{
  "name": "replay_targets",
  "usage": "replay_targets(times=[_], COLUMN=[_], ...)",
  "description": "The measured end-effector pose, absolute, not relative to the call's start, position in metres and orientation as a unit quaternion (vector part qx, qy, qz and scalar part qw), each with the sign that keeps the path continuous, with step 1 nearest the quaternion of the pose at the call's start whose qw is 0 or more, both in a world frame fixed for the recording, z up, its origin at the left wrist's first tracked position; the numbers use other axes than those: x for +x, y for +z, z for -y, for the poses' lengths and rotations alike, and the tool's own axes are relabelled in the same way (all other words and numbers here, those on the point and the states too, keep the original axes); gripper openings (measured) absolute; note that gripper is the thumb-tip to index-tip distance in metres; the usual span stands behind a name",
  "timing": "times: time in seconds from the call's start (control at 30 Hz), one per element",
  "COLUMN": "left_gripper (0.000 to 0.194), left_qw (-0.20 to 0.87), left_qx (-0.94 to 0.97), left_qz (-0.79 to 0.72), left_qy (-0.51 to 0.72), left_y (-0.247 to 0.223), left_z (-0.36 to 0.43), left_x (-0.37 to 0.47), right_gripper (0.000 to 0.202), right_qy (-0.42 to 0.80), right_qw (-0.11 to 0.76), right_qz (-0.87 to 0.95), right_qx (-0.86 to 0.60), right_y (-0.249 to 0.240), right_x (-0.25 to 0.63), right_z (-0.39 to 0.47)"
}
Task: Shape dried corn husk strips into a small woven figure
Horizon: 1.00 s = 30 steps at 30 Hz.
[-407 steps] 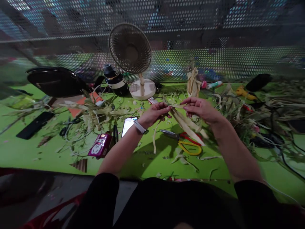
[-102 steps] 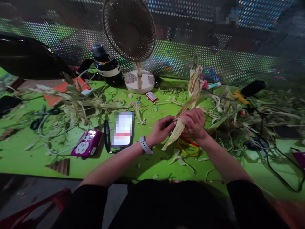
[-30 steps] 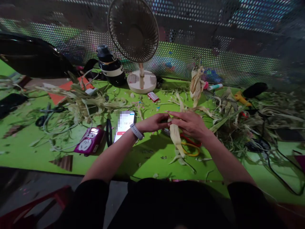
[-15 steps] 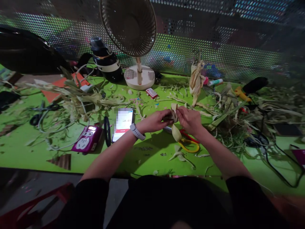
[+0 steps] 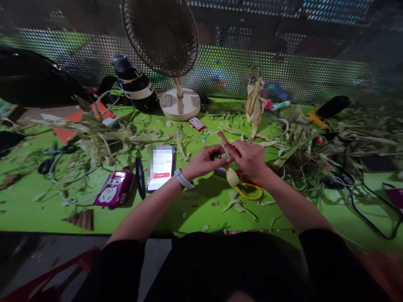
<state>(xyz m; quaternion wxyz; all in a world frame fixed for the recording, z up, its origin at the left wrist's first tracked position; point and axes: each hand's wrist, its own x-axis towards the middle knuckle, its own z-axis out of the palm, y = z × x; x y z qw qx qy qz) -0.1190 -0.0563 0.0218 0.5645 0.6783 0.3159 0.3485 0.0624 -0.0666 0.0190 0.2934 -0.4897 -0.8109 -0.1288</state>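
Observation:
A small bundle of dried husk [image 5: 224, 142] is pinched between my two hands above the green table. My left hand [image 5: 208, 161], with a pale watch on its wrist, grips it from the left. On its right side my right hand [image 5: 249, 158] closes on the same piece, fingertips close to those of the left. A pale, bulb-shaped husk part [image 5: 232, 178] hangs below my fingers. Under it lie yellow-handled scissors [image 5: 252, 197] and something red, partly hidden by my right hand. Loose husk scraps [image 5: 239, 206] rest nearer my body.
A lit phone [image 5: 161, 167], a purple power socket [image 5: 115, 188] and a cable lie left. A fan [image 5: 180, 102] and a dark bottle [image 5: 135, 88] stand behind. Husk piles [image 5: 299, 147] cover the right; an upright husk figure [image 5: 255, 105] stands at the back.
The husk strip at my fingertips now leans to the left instead of standing up. My hands have shifted slightly around it, and the camera view has moved a little.

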Motion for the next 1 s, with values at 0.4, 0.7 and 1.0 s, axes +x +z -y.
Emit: replay_targets(times=[0.4,0.7,1.0], left_gripper=[0.029,0.025,0.026], left_qw=[0.575,0.538,0.463], left_qx=[0.58,0.591,0.648], left_qz=[-0.316,-0.316,-0.32], left_qy=[0.483,0.512,0.513], left_y=[0.014,0.006,0.003], left_z=[0.05,0.05,0.053], left_x=[-0.118,-0.116,-0.112], right_gripper=[0.015,0.026,0.031], right_qy=[-0.013,0.131,0.396], right_qw=[0.526,0.448,0.458], right_qz=[0.719,0.731,0.58], right_qx=[-0.454,-0.497,-0.546], right_y=[0.044,0.041,0.038], right_x=[0.074,0.065,0.055], right_z=[0.066,0.065,0.066])
